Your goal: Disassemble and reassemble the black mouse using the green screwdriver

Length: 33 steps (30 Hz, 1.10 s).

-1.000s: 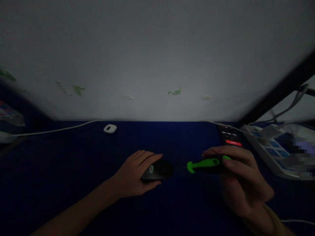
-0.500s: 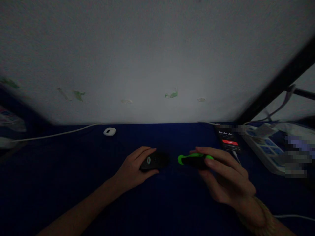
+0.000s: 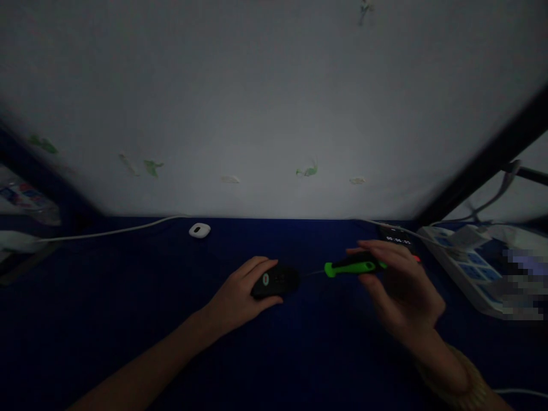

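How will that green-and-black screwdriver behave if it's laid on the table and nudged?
The screwdriver may roll in a curve, since its handle is much thicker than its shaft. It's probably handle-heavy for the same reason. The shaft looks thin but straight, so I'd expect it to stay stiff rather than flop.

Light is dim, with blocky pixelation far right.
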Available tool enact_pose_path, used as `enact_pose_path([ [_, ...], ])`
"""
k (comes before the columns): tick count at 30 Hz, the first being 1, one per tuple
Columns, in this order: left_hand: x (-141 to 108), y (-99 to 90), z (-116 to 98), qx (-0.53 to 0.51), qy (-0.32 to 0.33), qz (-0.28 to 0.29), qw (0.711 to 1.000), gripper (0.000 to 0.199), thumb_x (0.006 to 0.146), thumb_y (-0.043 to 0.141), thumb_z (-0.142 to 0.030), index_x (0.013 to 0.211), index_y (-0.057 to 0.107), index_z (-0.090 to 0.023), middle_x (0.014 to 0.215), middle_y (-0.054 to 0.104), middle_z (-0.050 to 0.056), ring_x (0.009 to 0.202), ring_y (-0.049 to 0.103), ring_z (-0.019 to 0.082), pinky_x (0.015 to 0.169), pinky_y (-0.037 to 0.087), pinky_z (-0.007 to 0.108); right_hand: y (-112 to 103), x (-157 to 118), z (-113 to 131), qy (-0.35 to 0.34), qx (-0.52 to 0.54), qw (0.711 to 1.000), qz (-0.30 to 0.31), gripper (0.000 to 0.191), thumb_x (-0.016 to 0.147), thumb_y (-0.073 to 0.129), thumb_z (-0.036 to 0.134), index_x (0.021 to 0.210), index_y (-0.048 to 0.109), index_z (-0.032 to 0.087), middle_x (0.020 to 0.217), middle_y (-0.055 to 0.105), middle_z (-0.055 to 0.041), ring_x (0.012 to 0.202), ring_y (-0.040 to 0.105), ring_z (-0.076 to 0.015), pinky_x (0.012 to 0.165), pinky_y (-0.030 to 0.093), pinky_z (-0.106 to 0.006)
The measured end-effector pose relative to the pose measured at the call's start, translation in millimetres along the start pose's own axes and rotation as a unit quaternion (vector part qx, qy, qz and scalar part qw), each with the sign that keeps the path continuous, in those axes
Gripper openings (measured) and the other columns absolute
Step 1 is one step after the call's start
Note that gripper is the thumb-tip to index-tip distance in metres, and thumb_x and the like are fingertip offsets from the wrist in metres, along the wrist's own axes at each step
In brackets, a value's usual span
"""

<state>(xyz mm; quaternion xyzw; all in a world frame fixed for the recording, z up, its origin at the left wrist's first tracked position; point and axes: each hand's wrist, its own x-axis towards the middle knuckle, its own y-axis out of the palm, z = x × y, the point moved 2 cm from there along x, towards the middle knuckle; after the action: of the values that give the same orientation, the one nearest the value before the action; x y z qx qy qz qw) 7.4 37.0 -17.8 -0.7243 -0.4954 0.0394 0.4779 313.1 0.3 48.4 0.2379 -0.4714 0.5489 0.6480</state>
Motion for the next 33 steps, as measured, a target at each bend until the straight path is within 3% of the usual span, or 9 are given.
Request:
enact_pose_path([
  [2,-0.7,-1.2,-0.8,0.002,0.007,-0.001,1.0,0.074,0.087,0.091,-0.036,0.15,0.054,-0.028,0.143,0.063,0.012,0.13,0.067,0.03,0.114,0.057,0.052,1.6,0.0,-4.2,0.045,0.04,0.998,0.002,0.05,0.095,0.074,0.01,0.141,0.066,0.028,0.132,0.074,-0.0098,0.105,0.079,-0.0256,0.086,0.07,-0.046],
  [4,-1.5,-2.5,-2.1,0.007,0.028,-0.001,1.0,0.073,0.089,0.089,-0.034,0.151,0.053,-0.027,0.144,0.063,0.013,0.13,0.067,0.03,0.114,0.057,0.053,1.8,2.5,-4.8,0.056,0.038,0.998,-0.015,0.042,0.093,0.08,0.016,0.133,0.07,0.027,0.119,0.078,-0.0074,0.1,0.079,-0.0251,0.079,0.069,-0.043],
  [10,-2.5,-5.6,-5.5,0.036,0.074,-0.007,0.997,0.072,0.09,0.087,-0.034,0.152,0.052,-0.024,0.142,0.064,0.014,0.127,0.068,0.029,0.109,0.06,0.049,1.2,9.0,-3.8,0.042,-0.008,0.997,-0.065,0.035,0.081,0.093,0.047,0.099,0.072,0.025,0.083,0.069,-0.0001,0.072,0.065,-0.0198,0.058,0.051,-0.035],
  [12,-2.1,-5.8,-6.5,0.047,0.074,-0.009,0.996,0.071,0.09,0.087,-0.036,0.151,0.052,-0.023,0.141,0.065,0.014,0.126,0.069,0.029,0.107,0.061,0.048,-0.6,6.1,-8.3,0.06,-0.009,0.995,-0.073,0.033,0.083,0.091,0.046,0.094,0.069,0.024,0.079,0.066,0.0005,0.068,0.063,-0.0192,0.055,0.047,-0.034],
  [15,0.0,-6.2,-9.9,0.072,0.075,0.001,0.995,0.072,0.087,0.089,-0.047,0.145,0.056,-0.02,0.135,0.07,0.014,0.119,0.071,0.031,0.105,0.059,0.053,-7.8,0.4,-20.0,0.112,-0.037,0.983,-0.142,0.027,0.085,0.088,0.037,0.09,0.065,0.023,0.077,0.064,0.0022,0.067,0.061,-0.0176,0.059,0.047,-0.032],
  [18,2.9,-8.8,-15.7,0.09,0.08,0.03,0.992,0.073,0.081,0.089,-0.059,0.137,0.062,-0.019,0.123,0.076,0.013,0.108,0.073,0.033,0.098,0.058,0.057,-11.7,-3.0,-33.2,0.187,-0.092,0.958,-0.196,0.029,0.084,0.086,0.042,0.087,0.064,0.023,0.076,0.062,0.003,0.066,0.057,-0.0158,0.061,0.044,-0.03],
  [25,0.8,-16.0,-27.0,0.036,0.126,0.08,0.988,0.071,0.081,0.086,-0.048,0.142,0.059,-0.023,0.126,0.078,0.013,0.109,0.076,0.032,0.1,0.053,0.053,14.5,-14.6,-54.4,0.36,-0.061,0.93,-0.048,0.052,0.064,0.098,0.055,0.083,0.063,0.021,0.071,0.063,0.0033,0.061,0.055,-0.0145,0.052,0.043,-0.027],
  [30,-2.1,-14.1,-36.9,-0.016,0.14,0.069,0.988,0.046,0.088,0.079,-0.05,0.121,0.069,-0.02,0.109,0.082,0.011,0.098,0.079,0.029,0.096,0.054,0.05,29.5,-28.5,-57.8,0.384,-0.034,0.922,0.023,0.056,0.065,0.098,0.059,0.081,0.06,0.021,0.069,0.064,0.0025,0.06,0.058,-0.0149,0.053,0.045,-0.027],
  [33,0.0,-12.0,-40.4,-0.035,0.115,0.085,0.989,0.024,0.098,0.069,-0.045,0.102,0.074,-0.022,0.091,0.08,0.006,0.087,0.076,0.024,0.09,0.055,0.044,34.9,-33.3,-57.5,0.353,-0.036,0.932,0.073,0.052,0.071,0.095,0.059,0.093,0.067,0.02,0.08,0.069,-0.0005,0.071,0.066,-0.0189,0.062,0.052,-0.031],
])
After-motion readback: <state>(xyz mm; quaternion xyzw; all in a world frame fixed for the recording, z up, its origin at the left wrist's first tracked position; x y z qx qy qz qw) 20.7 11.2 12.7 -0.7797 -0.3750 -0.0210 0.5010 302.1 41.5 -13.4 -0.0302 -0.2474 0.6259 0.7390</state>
